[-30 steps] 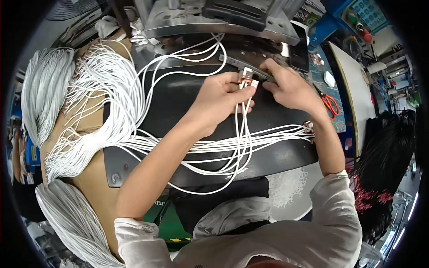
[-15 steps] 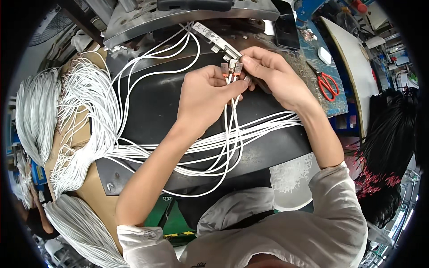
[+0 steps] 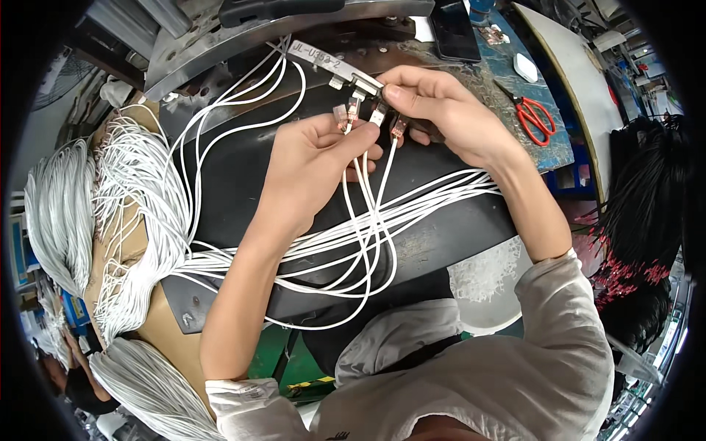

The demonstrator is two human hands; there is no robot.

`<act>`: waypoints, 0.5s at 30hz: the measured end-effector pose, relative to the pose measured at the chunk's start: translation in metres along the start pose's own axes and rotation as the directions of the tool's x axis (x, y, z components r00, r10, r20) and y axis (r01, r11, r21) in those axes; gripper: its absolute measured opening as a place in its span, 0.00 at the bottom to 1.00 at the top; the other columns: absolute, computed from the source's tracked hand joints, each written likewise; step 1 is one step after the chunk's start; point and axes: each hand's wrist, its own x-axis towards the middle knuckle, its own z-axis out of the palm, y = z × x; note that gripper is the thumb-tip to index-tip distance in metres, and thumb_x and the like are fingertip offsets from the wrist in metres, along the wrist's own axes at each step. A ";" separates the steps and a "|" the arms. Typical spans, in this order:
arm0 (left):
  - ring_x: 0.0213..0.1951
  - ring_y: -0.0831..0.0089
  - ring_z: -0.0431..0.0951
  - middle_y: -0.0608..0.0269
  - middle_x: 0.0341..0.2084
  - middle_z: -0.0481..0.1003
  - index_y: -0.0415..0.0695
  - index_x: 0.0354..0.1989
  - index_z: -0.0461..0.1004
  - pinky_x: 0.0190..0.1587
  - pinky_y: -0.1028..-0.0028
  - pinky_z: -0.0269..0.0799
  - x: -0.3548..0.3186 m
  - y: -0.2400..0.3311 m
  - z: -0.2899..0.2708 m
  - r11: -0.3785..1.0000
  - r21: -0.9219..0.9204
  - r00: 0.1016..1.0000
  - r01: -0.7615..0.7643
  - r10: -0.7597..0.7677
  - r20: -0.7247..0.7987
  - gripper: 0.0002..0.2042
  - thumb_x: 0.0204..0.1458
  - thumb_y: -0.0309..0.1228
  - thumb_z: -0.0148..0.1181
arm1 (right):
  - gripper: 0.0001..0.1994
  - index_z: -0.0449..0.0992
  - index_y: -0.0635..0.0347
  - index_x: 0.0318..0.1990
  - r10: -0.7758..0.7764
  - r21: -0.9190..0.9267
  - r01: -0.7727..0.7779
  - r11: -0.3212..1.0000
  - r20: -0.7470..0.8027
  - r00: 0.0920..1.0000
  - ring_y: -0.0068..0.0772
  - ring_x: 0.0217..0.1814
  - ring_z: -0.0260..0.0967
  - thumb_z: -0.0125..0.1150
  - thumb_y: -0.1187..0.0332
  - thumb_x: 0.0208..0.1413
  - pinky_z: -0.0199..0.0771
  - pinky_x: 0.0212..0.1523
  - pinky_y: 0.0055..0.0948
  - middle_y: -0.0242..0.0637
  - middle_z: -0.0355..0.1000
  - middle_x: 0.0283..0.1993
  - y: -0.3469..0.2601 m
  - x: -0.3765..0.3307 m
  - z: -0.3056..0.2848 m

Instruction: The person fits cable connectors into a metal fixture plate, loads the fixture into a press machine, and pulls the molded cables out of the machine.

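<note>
My left hand (image 3: 305, 162) pinches several white cables just below their metal plug ends, which look like USB connectors. One plug (image 3: 378, 116) stands up beside its thumb. Another plug (image 3: 399, 129) sits further right, under the fingers of my right hand (image 3: 448, 110). That hand has its thumb and forefinger closed on the right end of a narrow metal bar fixture (image 3: 316, 59). Small connector pieces sit along the fixture's near edge, close to the plugs. Whether the plugs touch the fixture is hard to tell. The curled lower fingers of my right hand are partly hidden.
A large bundle of white cables (image 3: 147, 220) lies left, with grey-white coils (image 3: 59, 213) beyond it. Loose cables cross the black work surface (image 3: 434, 220). Red-handled pliers (image 3: 535, 121) and a phone (image 3: 454, 31) lie right. A metal machine edge (image 3: 294, 35) borders the far side.
The plugs, bunched together before, are now fanned apart, one of them further right. Both hands and the fixture sit further left in the picture, and the whole view has shifted slightly.
</note>
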 end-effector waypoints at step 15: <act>0.31 0.78 0.79 0.62 0.32 0.79 0.36 0.43 0.77 0.36 0.79 0.77 -0.004 0.005 -0.010 0.990 -0.108 0.996 0.087 -0.084 0.033 0.10 0.57 0.29 0.64 | 0.14 0.75 0.66 0.46 0.007 -0.089 -0.011 0.996 -0.044 0.999 0.11 0.26 0.65 0.67 0.69 0.54 0.57 0.23 0.13 0.26 0.75 0.30 -0.006 0.001 -0.009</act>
